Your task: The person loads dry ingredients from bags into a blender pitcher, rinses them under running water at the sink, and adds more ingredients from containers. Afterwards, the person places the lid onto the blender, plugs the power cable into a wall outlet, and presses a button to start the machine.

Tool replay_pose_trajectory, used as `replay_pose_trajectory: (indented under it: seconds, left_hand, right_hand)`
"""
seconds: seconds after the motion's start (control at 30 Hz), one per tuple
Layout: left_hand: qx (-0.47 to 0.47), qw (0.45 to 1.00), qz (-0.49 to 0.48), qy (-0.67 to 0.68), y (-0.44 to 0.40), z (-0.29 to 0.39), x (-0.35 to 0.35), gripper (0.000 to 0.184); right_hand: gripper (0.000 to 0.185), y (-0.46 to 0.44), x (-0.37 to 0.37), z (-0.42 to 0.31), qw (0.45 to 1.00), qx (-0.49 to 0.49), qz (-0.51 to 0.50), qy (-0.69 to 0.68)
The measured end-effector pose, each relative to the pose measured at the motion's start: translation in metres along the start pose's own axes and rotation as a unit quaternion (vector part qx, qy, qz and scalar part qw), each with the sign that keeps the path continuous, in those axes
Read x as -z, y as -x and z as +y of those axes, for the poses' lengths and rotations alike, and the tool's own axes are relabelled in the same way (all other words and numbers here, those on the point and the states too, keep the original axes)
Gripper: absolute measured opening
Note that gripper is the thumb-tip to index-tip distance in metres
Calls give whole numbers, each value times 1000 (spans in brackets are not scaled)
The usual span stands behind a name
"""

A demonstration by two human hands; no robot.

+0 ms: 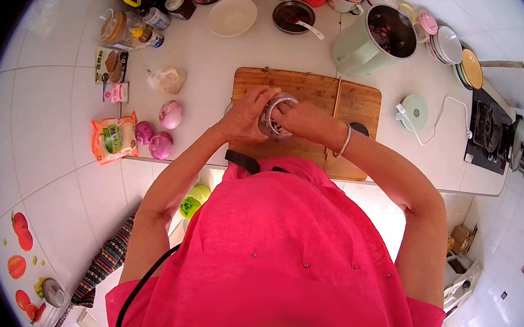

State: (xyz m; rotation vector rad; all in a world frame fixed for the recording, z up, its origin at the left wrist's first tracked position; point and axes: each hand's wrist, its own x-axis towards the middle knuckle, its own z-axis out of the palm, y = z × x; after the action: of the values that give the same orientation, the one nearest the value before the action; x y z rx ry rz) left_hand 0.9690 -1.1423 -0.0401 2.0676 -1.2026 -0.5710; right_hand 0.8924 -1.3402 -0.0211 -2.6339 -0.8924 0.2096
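Over the wooden cutting board (302, 148), my left hand (248, 116) is wrapped round the side of a clear jar (270, 125). Small dark bits show inside the jar, too small to name. My right hand (302, 120), with a bangle on its wrist, is at the jar's mouth with its fingers reaching inside. Those fingertips are hidden, so whether they pinch anything does not show. Beside the right wrist, a long thin wooden stick (337, 95) lies across the board. A black round object (359, 128) is partly covered by the right forearm.
Purple onions (162, 145) and an orange food packet (116, 138) lie at the left. Behind the board stand a white plate (232, 17), a dark pan with a spoon (290, 17) and a tall green pot (358, 46). A corded green lid (414, 112) and gas stove (490, 133) are rightward.
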Motion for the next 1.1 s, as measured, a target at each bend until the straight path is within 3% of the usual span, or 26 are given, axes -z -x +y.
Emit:
replay_pose_trajectory:
  seconds: [0.2,0.3,0.4,0.5,0.6,0.9,1.0,1.1]
  left_hand:
    - [-2,1000,8,14,1,-2,1,101]
    - [10,999,4,32,2,2,5,101]
    - [12,999,4,29,1,8,11,101]
    - [0,1000,11,20,-1,12,15,102]
    - [-5,1000,21,22,-2,18,20,104]
    - [10,998,35,49,-12,28,20,100]
    - [8,998,47,34,-14,30,16,99]
    - [10,999,33,42,-16,30,15,99]
  right_hand:
    - [24,9,12,3,995,-56,-1,-88]
    - [30,15,24,4,980,-99,-22,-174]
    - [47,19,34,7,971,-96,-6,-221]
    - [51,23,43,7,958,-93,20,-269]
    - [50,25,54,8,949,-103,1,-297]
    - [50,43,88,2,935,-123,90,-321]
    - [47,58,96,10,895,-174,144,-385]
    - [46,76,128,23,891,-292,151,-313]
